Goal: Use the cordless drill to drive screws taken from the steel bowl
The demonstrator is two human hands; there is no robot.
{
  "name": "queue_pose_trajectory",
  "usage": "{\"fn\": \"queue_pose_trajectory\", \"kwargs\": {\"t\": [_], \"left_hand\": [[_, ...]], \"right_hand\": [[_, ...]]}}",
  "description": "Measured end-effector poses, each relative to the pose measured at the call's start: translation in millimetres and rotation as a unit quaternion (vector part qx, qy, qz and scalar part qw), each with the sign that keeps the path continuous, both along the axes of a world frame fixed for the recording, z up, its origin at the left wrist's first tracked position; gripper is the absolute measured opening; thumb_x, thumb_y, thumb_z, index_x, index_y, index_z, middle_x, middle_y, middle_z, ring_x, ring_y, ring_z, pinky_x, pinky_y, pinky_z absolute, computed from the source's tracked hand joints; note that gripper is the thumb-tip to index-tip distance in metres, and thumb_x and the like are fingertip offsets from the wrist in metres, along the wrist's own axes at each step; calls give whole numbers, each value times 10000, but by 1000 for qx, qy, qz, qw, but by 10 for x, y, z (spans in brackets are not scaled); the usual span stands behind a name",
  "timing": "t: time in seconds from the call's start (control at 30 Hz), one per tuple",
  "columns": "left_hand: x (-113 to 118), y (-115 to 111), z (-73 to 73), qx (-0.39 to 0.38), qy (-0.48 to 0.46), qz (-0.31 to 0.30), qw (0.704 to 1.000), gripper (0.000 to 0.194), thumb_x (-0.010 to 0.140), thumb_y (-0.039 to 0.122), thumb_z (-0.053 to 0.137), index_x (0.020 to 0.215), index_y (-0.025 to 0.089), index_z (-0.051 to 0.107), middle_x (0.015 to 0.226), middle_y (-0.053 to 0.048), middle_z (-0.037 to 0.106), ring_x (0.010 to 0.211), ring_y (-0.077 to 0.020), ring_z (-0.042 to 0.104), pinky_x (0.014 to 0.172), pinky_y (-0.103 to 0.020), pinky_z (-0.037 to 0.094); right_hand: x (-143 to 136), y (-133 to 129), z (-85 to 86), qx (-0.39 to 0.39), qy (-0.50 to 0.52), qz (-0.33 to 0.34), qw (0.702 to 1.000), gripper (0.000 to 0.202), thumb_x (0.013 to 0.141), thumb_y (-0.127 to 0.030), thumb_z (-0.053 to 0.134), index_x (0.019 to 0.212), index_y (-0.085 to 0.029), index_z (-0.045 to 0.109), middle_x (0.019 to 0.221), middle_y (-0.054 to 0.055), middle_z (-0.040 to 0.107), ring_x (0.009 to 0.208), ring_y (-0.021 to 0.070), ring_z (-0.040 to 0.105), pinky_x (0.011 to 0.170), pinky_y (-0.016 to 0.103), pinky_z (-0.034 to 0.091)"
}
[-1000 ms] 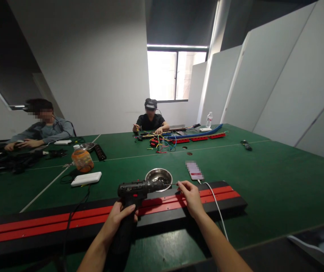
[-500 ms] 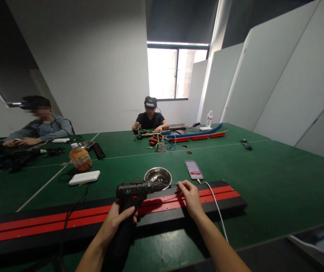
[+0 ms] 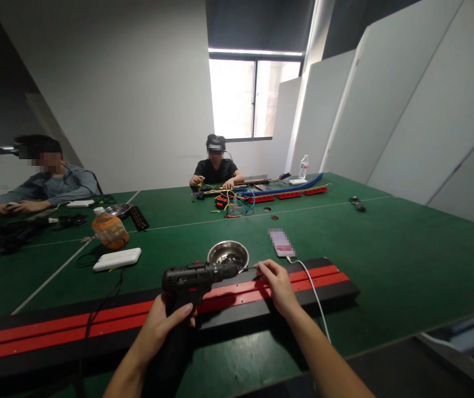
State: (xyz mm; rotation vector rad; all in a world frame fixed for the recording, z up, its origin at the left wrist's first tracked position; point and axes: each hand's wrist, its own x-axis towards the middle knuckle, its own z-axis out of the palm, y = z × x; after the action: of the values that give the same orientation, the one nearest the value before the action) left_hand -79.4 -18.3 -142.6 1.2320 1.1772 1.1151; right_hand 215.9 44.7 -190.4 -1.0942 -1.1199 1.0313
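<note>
Head view: left fingers point(image 3: 184, 313) are gripping a cordless drill point(image 3: 190, 276), right fingers point(image 3: 264, 268) pinching its driver bit point(image 3: 248, 269), risking injury if accidentally triggered.

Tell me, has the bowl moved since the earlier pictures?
No. The bowl stays just left of the phone, as before; the whole view shifted slightly.

Left hand point(image 3: 162, 326) curled, right hand point(image 3: 278, 284) apparently pinched.

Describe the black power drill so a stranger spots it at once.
Across the green table lies a black bar with red strips. Over it, the left hand grips the pistol-shaped black drill. Unlike the round silver metal bowl beyond, it is dark and handheld.
</note>
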Motion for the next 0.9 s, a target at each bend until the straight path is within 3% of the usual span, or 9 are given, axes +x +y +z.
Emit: {"fn": "queue_pose_trajectory", "kwargs": {"t": [0.13,0.3,0.57,0.73,0.9], "left_hand": [[-355,29,293,29,168,-17,985,396,695,384,815,994,149,702,872,-89,746,849,-279,691,798,-354,526],[-662,23,625,-18,285,-28,958,409,607,384,856,952,191,751,810,-49,750,803,-300,687,762,-356,531],[-477,72,994,26,301,-73,950,454,572,271,860,1017,210,796,966,-68,766,942,-344,666,764,-326,531],[-376,105,1081,41,307,-99,946,351,589,271,846,933,216,803,941,-63,755,988,-353,648,817,-334,524],[-311,123,1178,55,305,-86,947,316,538,247,865,846,222,799,866,-54,747,925,-338,669,754,-319,540]], "right_hand": [[-39,-29,44,1,-30,-15,999,411,833,-581,646,819,-175,709,769,68,659,735,203,615,638,303,521],[-60,-49,83,3,-37,-4,999,402,828,-580,648,816,-184,714,796,78,677,752,209,630,648,305,531],[-60,-58,68,4,-24,0,1000,383,828,-556,659,818,-176,711,777,67,667,745,204,637,679,316,539],[-60,-85,85,1,-19,1,1000,382,824,-558,659,823,-179,711,776,69,667,736,205,637,657,313,540],[-65,-99,85,1,-11,7,1000,368,819,-546,673,810,-178,701,753,49,655,696,186,632,635,295,516]]}}
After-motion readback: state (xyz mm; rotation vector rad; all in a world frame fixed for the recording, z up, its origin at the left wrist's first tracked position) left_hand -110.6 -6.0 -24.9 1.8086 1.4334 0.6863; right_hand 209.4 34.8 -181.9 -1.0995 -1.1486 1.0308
